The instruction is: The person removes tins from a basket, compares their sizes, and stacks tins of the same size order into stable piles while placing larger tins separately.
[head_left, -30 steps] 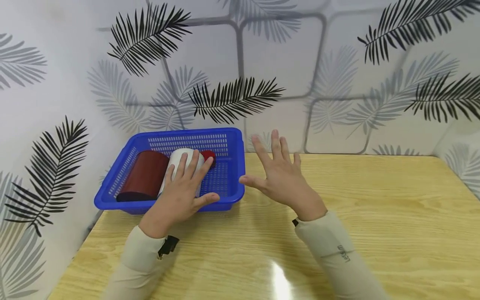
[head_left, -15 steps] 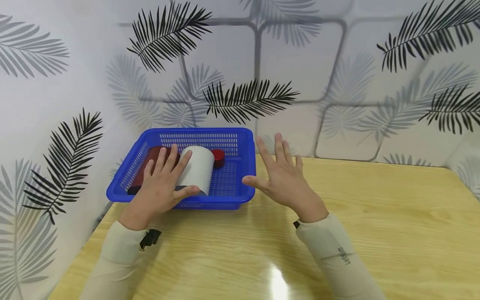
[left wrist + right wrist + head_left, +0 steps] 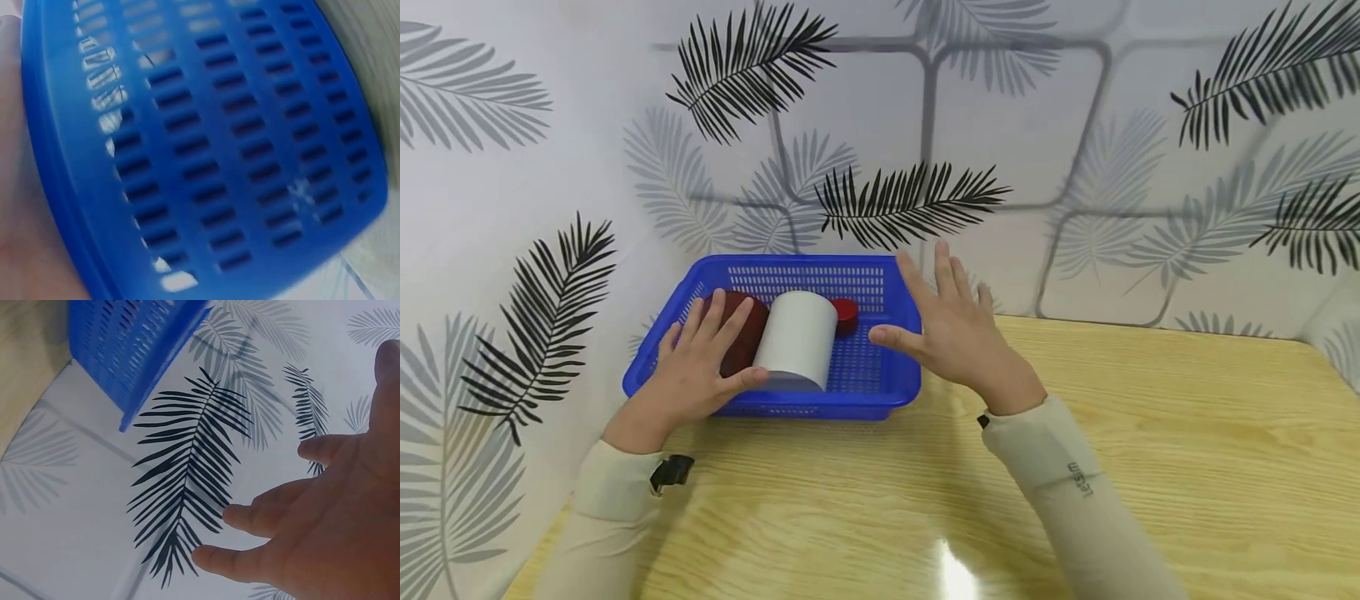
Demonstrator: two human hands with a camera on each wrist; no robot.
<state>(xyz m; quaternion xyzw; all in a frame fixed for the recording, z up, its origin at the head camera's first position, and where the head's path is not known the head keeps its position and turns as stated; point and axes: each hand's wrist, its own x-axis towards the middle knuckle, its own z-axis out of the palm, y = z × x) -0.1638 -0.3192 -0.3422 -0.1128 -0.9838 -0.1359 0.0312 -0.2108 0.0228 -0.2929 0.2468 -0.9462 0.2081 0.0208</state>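
Note:
A blue plastic basket (image 3: 820,400) with slotted walls stands at the back left of the table in the head view. Inside it lie a dark red cylinder (image 3: 745,333), a white cylinder (image 3: 797,337) and a small red round piece (image 3: 846,317). My left hand (image 3: 692,371), fingers spread, is over the basket's front left part and partly hides the dark red cylinder. The basket's slotted wall (image 3: 212,144) fills most of the left wrist view. Fingers apart and holding nothing, my right hand (image 3: 955,329) overlaps the basket's right rim; the right wrist view shows its extended fingers (image 3: 250,519).
The wood-grain table (image 3: 1120,433) extends to the right and toward the front. Behind it and on the left rise walls (image 3: 992,125) with a feather-leaf pattern, close to the basket's back and left side.
My left hand has moved left, from over the white cylinder to the dark red one. My right hand has come closer to the basket's right rim. The head view has shifted slightly.

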